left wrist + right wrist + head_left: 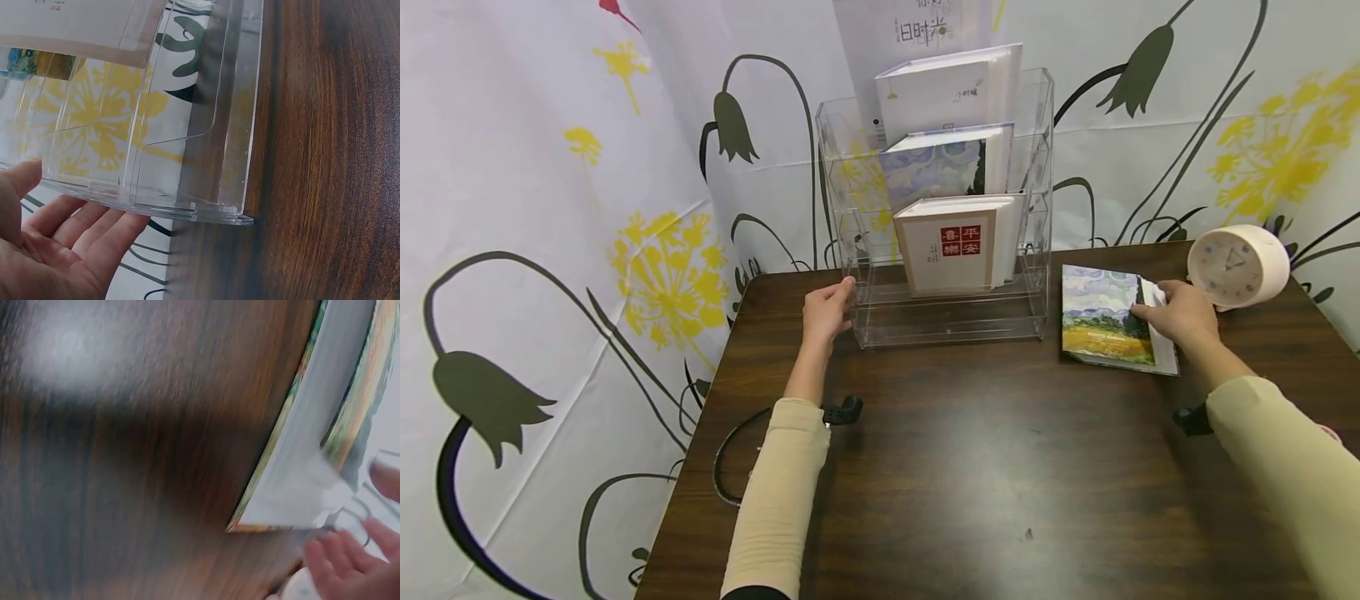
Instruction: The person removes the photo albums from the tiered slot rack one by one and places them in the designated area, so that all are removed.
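Note:
A photo album (1105, 321) with a painted landscape cover lies on the table near the right back. My right hand (1183, 317) is at its right edge, thumb over the cover and the other fingers along the side. In the right wrist view the album's white page block (300, 444) shows, with the right hand (356, 569) blurred around its corner. My left hand (827, 308) touches the left side of a clear acrylic rack (951, 333). In the left wrist view the fingers of the left hand (81, 250) rest against the outer face of the side panel.
Several albums stand in the rack's tiers: a cream one (947, 258) with red characters in front, a painted one (932, 171) behind, a white one (940, 96) at the top. A white round clock (1236, 267) stands right of my right hand. A patterned curtain (662, 167) hangs behind.

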`<state>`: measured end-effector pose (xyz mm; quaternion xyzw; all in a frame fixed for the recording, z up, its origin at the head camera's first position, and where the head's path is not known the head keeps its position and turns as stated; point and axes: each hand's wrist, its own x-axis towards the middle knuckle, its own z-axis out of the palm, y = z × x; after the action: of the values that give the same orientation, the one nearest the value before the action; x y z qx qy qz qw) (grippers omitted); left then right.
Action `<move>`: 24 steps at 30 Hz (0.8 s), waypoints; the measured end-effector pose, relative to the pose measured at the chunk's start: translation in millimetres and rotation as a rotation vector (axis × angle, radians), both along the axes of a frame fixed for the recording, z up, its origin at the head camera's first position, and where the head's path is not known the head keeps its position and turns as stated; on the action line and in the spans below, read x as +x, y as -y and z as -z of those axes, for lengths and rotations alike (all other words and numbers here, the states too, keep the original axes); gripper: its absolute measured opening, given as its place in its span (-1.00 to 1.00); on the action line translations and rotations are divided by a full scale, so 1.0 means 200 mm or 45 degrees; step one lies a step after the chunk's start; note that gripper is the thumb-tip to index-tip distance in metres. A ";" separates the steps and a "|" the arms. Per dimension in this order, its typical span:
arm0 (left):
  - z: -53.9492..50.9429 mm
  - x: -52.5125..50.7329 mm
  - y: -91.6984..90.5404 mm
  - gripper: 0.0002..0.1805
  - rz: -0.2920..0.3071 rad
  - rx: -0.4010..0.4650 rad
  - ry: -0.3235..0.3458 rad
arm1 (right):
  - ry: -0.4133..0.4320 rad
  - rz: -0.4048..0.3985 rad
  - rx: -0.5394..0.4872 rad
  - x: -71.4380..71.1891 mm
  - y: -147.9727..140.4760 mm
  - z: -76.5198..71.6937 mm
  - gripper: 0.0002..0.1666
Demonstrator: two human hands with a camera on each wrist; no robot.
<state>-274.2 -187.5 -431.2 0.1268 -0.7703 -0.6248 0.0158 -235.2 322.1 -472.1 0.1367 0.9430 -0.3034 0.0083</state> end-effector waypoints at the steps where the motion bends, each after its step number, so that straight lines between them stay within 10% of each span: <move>1: 0.00 0.00 0.00 -0.44 -0.003 0.000 0.001 | -0.068 0.034 -0.019 0.00 0.02 -0.01 -0.22; 7: 0.01 0.00 0.01 -0.41 0.004 -0.011 0.003 | -0.764 0.187 -0.198 -0.04 0.22 -0.14 -0.51; 12: 0.01 0.01 0.02 -0.39 0.019 -0.035 -0.003 | -1.211 -0.009 -0.373 -0.05 0.43 -0.30 -0.62; 17: 0.01 0.01 0.01 -0.39 0.026 -0.041 -0.005 | -1.137 -0.274 -0.438 0.00 0.62 -0.45 -0.46; 24: 0.01 0.00 0.01 -0.44 0.017 -0.036 -0.008 | -0.755 -0.477 -0.443 -0.10 0.73 -0.43 -0.09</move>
<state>-273.8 -189.5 -432.9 0.1195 -0.7798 -0.6143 0.0159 -254.6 176.7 -386.2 -0.1348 0.8475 -0.4784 -0.1863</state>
